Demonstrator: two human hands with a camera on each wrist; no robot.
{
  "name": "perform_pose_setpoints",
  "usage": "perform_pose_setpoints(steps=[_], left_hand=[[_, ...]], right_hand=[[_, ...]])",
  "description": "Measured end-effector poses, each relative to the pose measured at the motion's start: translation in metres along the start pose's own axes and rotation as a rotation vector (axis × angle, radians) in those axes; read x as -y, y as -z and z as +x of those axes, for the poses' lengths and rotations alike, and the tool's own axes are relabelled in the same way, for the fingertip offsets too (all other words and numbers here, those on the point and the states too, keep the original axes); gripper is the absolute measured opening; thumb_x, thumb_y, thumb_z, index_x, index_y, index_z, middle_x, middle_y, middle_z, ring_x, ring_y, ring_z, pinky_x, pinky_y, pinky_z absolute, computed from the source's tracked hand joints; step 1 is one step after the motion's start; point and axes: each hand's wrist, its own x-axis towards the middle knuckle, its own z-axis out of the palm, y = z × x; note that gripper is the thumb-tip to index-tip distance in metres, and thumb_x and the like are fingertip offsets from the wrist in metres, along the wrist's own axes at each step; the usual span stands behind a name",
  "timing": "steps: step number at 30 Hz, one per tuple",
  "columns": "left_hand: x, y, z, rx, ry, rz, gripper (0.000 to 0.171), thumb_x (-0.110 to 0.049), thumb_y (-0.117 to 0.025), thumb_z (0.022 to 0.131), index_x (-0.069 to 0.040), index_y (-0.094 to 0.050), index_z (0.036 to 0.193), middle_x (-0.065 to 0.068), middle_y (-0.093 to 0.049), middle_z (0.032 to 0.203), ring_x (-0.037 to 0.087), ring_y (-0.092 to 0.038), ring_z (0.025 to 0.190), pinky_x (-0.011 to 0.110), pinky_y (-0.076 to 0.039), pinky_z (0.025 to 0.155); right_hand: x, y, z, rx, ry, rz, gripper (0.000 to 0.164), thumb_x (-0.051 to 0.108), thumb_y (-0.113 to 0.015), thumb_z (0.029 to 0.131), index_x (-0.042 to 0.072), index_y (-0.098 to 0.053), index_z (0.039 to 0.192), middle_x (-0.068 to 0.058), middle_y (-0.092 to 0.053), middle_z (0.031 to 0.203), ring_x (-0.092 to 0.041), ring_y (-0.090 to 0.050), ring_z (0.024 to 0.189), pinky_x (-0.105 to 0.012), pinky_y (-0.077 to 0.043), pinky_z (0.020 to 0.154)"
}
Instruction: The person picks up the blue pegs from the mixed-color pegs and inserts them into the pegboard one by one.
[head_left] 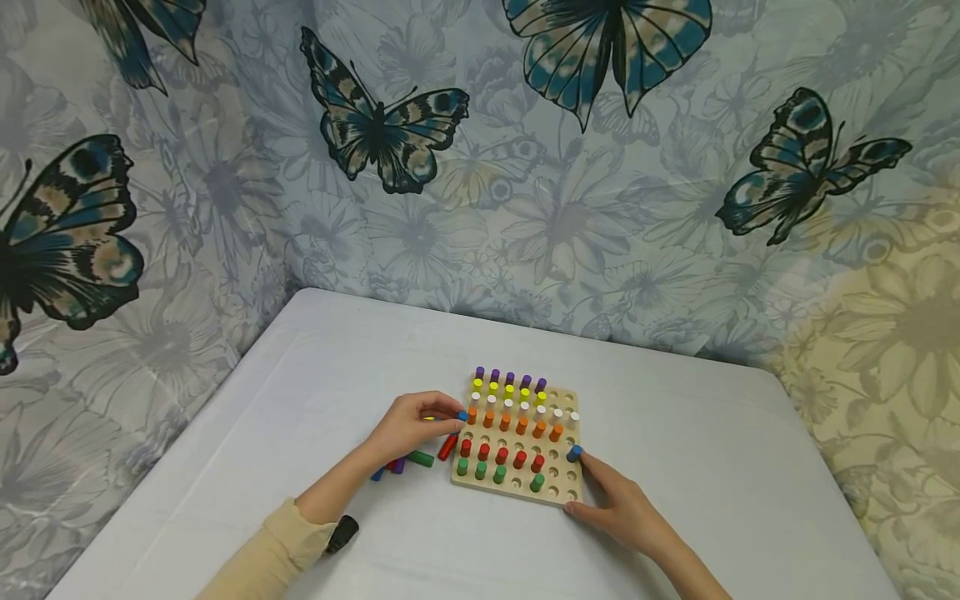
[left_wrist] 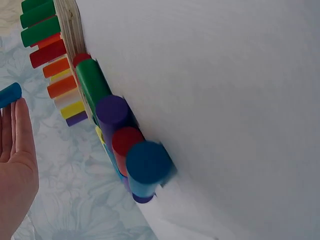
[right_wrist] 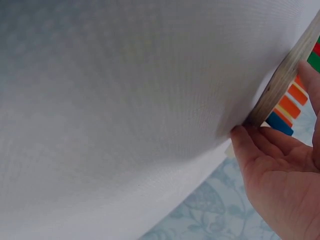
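A wooden pegboard (head_left: 517, 486) lies on the white table, with rows of purple, yellow, white, orange, red and green pegs standing in it. My left hand (head_left: 412, 427) pinches a blue peg (head_left: 462, 416) at the fingertips, over the board's left edge near the orange row. The same blue peg (left_wrist: 10, 95) shows in the left wrist view. My right hand (head_left: 618, 504) holds the board's near right corner, thumb at the front edge and fingers along the side. Beside those fingers another blue peg (head_left: 574, 453) stands at the board's right end.
Loose pegs lie left of the board, partly under my left hand: a green peg (head_left: 420, 458), a red peg (head_left: 447, 447) and several others, purple, red and blue. A black object (head_left: 342, 534) shows beside my left sleeve. A butterfly-patterned wall (head_left: 465, 250) rises behind the table.
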Motion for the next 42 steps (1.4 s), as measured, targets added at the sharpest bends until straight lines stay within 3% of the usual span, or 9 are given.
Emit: perform_pose_setpoints(steps=[9,14,23,31,35,42], left_hand=[[-0.035,-0.014,-0.003,0.021,-0.046,-0.031,0.019,-0.014,-0.067,0.085,-0.008,-0.065,0.102,0.003,-0.067,0.097,0.017,-0.062,0.092,0.026,-0.052,0.071],[-0.04,-0.024,0.002,0.056,-0.07,-0.082,0.019,-0.014,-0.067,0.085,-0.006,-0.064,0.102,0.004,-0.066,0.096,0.021,-0.062,0.092,0.028,-0.053,0.072],[-0.041,-0.047,0.017,0.112,-0.118,-0.099,0.02,-0.012,-0.066,0.085,-0.003,-0.063,0.103,0.008,-0.065,0.096,0.023,-0.061,0.09,0.026,-0.052,0.07],[-0.018,-0.071,0.043,0.134,-0.166,-0.04,0.026,-0.02,-0.068,0.084,-0.009,-0.065,0.107,-0.004,-0.065,0.095,0.009,-0.06,0.088,0.023,-0.05,0.074],[-0.018,-0.079,0.048,0.174,-0.211,-0.028,0.028,-0.022,-0.068,0.084,-0.008,-0.066,0.108,-0.005,-0.066,0.096,0.005,-0.06,0.086,0.022,-0.051,0.073],[-0.023,-0.093,0.054,0.213,-0.229,0.016,0.025,-0.024,-0.068,0.084,-0.01,-0.067,0.104,-0.009,-0.066,0.095,0.001,-0.06,0.085,0.02,-0.05,0.07]], right_hand=[[-0.002,0.0,-0.002,-0.001,-0.007,0.004,0.088,0.049,-0.072,0.072,0.005,-0.037,0.14,-0.017,-0.037,0.141,-0.036,-0.033,0.129,-0.05,-0.031,0.102],[-0.002,-0.001,-0.003,-0.002,-0.014,0.004,0.088,0.049,-0.072,0.072,0.006,-0.037,0.14,-0.017,-0.037,0.142,-0.036,-0.033,0.129,-0.05,-0.03,0.102],[-0.002,-0.001,-0.001,0.009,-0.023,0.019,0.088,0.05,-0.072,0.072,0.007,-0.036,0.141,-0.016,-0.036,0.142,-0.036,-0.031,0.13,-0.051,-0.028,0.103],[-0.001,-0.001,-0.001,0.009,-0.01,0.013,0.088,0.05,-0.071,0.073,0.007,-0.035,0.141,-0.016,-0.037,0.142,-0.036,-0.032,0.13,-0.052,-0.03,0.102],[-0.001,0.0,0.0,0.008,-0.004,0.016,0.088,0.051,-0.07,0.073,0.007,-0.034,0.141,-0.015,-0.036,0.142,-0.036,-0.031,0.13,-0.051,-0.029,0.102],[0.0,0.002,0.0,0.007,0.001,0.02,0.087,0.05,-0.071,0.074,0.007,-0.035,0.141,-0.015,-0.037,0.142,-0.035,-0.031,0.131,-0.051,-0.029,0.102]])
